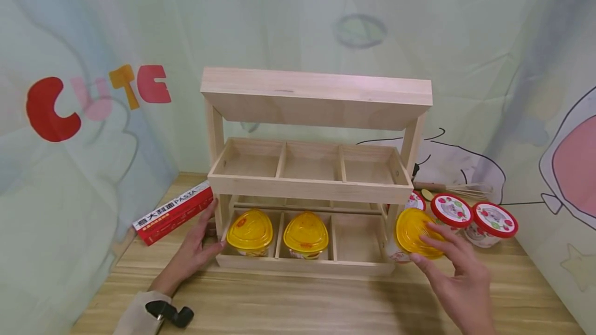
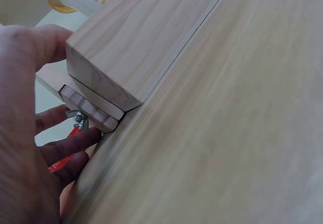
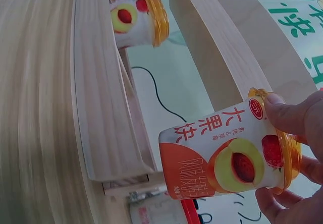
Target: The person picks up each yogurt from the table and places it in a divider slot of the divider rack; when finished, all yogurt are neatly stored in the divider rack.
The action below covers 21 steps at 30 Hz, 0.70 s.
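A two-tier wooden rack stands on the table, each tier split into three compartments. Two yogurt cups with yellow lids, a left cup and a middle cup, sit in the lower tier; its right compartment holds nothing. My right hand grips a third yogurt cup by its yellow lid, beside the rack's lower right end. Peach and strawberry pictures show on this cup's side. At the lower left corner, my left hand holds the rack, thumb at the front and fingers near a wing nut.
Red-lidded tubs stand right of the rack, with a whisk behind them. A red pasta box lies at the left. Printed curtains enclose the wooden table at the back and sides.
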Each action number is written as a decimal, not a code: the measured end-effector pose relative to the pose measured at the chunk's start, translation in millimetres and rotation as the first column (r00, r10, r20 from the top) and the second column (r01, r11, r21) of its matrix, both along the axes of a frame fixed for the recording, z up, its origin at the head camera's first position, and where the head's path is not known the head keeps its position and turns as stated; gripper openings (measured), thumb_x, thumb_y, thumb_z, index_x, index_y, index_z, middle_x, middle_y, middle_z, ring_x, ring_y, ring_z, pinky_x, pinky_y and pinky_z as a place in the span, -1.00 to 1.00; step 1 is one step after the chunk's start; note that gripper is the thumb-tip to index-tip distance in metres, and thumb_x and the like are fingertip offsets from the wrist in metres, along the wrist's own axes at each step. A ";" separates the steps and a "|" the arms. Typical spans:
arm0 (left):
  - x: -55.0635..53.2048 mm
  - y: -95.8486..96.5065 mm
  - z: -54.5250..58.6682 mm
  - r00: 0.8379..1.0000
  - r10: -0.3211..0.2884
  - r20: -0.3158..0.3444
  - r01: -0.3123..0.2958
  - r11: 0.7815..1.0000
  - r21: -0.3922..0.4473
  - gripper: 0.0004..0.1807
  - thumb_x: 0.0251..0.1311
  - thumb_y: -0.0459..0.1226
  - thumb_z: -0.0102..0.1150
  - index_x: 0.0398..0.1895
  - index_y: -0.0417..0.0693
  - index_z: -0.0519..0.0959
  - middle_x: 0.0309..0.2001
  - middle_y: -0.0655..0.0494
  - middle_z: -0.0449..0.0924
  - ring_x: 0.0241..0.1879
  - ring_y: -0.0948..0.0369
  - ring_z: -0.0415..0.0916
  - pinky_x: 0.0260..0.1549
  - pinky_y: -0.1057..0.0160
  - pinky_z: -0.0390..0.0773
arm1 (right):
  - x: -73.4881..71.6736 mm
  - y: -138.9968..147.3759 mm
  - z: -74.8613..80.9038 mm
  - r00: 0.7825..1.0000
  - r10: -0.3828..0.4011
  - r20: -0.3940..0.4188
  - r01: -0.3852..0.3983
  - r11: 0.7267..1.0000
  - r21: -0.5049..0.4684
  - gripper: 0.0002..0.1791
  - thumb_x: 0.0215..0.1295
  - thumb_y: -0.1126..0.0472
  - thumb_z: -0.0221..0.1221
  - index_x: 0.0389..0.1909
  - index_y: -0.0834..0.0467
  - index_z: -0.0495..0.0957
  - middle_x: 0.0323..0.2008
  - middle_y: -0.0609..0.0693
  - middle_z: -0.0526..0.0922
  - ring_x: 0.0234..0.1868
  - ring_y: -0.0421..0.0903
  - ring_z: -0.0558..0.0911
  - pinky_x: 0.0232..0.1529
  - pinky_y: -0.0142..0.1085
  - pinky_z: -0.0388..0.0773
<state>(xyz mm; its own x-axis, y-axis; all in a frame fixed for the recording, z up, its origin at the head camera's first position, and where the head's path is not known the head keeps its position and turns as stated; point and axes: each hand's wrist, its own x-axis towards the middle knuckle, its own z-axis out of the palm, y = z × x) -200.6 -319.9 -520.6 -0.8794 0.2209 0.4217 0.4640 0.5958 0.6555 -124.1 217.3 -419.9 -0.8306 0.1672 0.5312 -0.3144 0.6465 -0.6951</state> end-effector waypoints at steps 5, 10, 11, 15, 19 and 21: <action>0.4 -0.2 -1.1 1.000 0.007 0.005 -0.007 1.000 0.003 0.23 0.22 -0.29 0.42 0.80 0.16 -0.20 0.69 -0.26 0.11 0.32 -0.21 0.56 0.26 0.08 0.62 | -1.2 -9.3 -1.2 0.999 0.036 0.005 -0.037 0.999 0.007 -0.54 0.07 0.42 0.58 0.02 0.05 0.82 0.32 -0.06 0.71 0.29 -0.52 0.47 0.18 -0.79 0.41; -0.3 0.3 -0.8 1.000 0.003 -0.007 -0.003 1.000 -0.003 0.23 0.22 -0.30 0.42 0.80 0.13 -0.19 0.70 -0.26 0.10 0.33 -0.21 0.54 0.26 0.13 0.59 | -2.7 -19.1 -2.6 0.999 0.030 0.046 -0.032 0.998 0.054 -0.57 0.10 0.33 0.60 0.01 0.01 0.82 0.33 -0.12 0.70 0.28 -0.57 0.43 0.20 -0.81 0.35; -0.4 0.4 -0.7 1.000 0.001 -0.012 -0.001 1.000 -0.006 0.22 0.22 -0.31 0.42 0.80 0.13 -0.19 0.69 -0.28 0.10 0.33 -0.22 0.54 0.25 0.17 0.58 | -3.0 -21.1 -3.0 0.998 0.031 0.049 -0.034 0.998 0.062 -0.57 0.10 0.33 0.60 0.01 0.01 0.82 0.32 -0.12 0.70 0.28 -0.57 0.42 0.20 -0.82 0.34; -0.4 0.9 -0.3 1.000 -0.006 -0.028 0.005 1.000 -0.014 0.22 0.22 -0.32 0.42 0.80 0.10 -0.18 0.68 -0.30 0.12 0.31 -0.24 0.55 0.24 0.06 0.65 | -5.2 -28.0 -4.5 0.998 0.057 0.032 -0.059 0.996 0.060 -0.58 0.09 0.34 0.60 -0.01 0.01 0.82 0.32 -0.12 0.71 0.31 -0.56 0.42 0.23 -0.82 0.32; -0.1 0.8 -0.4 1.000 -0.003 -0.012 0.003 1.000 -0.013 0.22 0.23 -0.31 0.41 0.80 0.13 -0.19 0.68 -0.30 0.10 0.31 -0.26 0.54 0.22 -0.23 0.66 | -9.6 -33.8 -6.7 0.993 0.115 -0.024 -0.114 0.993 0.034 -0.56 0.05 0.38 0.61 -0.02 0.01 0.83 0.29 -0.07 0.73 0.31 -0.47 0.45 0.27 -0.78 0.32; 0.0 0.5 -0.5 1.000 0.001 -0.002 -0.001 1.000 -0.010 0.21 0.23 -0.31 0.41 0.80 0.14 -0.19 0.68 -0.30 0.10 0.33 -0.26 0.53 0.24 -0.22 0.64 | -12.1 -36.5 -8.1 0.989 0.140 -0.048 -0.139 0.990 0.023 -0.55 0.03 0.39 0.61 -0.03 0.01 0.83 0.28 -0.05 0.73 0.30 -0.43 0.47 0.27 -0.75 0.32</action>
